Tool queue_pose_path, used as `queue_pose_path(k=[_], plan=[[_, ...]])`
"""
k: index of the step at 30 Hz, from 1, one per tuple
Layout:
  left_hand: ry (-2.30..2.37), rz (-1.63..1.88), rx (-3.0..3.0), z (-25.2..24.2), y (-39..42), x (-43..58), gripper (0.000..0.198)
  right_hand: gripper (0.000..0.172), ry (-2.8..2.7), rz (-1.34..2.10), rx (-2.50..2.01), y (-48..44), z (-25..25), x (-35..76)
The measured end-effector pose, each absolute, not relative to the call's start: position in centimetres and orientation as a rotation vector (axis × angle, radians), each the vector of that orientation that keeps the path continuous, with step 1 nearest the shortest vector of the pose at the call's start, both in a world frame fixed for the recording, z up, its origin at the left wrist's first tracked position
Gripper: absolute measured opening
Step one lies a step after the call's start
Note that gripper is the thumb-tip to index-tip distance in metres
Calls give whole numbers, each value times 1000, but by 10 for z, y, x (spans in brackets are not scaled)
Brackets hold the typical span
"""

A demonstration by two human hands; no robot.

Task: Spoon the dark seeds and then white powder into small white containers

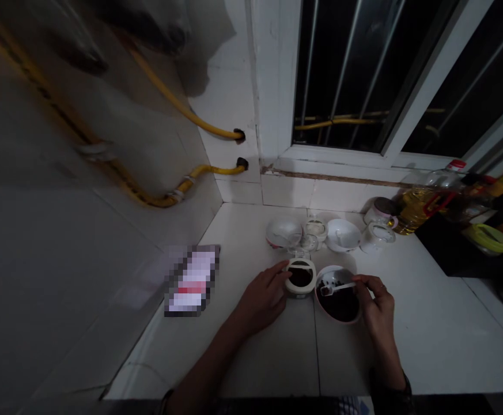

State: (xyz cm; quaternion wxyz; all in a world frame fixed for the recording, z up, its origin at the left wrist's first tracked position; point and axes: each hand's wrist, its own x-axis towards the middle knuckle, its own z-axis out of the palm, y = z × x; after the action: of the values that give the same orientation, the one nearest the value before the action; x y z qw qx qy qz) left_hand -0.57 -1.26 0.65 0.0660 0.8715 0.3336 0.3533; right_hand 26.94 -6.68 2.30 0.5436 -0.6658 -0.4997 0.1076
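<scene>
My left hand (263, 295) grips the side of a small white jar (301, 279) with dark contents and an open flip lid. Right beside it stands a white bowl (320, 286) holding a dark sauce. My right hand (374, 304) pinches the handle of a small white spoon (336, 287), whose scoop rests over the bowl near its left rim.
Behind stand two white bowls (284, 231) (343, 235), a small open jar (316, 229), a lidded jar (377, 235) and a mug (381, 210). An oil bottle (424, 203) lies at the right by a dark rack. A blurred-out packet (192, 280) sits left. Yellow hoses (177, 193) run along the wall.
</scene>
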Motion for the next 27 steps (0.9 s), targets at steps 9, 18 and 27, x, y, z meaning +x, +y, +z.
queue_pose_path(k=[9, 18, 27], plan=[[1026, 1064, 2630, 7, -13, -6, 47, 26, -1064, 422, -1557, -66, 23, 272], [1008, 1074, 2641, 4, -12, -6, 47, 23, -1107, 210, -1400, -66, 48, 245], [1006, 1070, 2633, 3, -11, -6, 51, 29, -1737, -328, -1151, -67, 47, 233]])
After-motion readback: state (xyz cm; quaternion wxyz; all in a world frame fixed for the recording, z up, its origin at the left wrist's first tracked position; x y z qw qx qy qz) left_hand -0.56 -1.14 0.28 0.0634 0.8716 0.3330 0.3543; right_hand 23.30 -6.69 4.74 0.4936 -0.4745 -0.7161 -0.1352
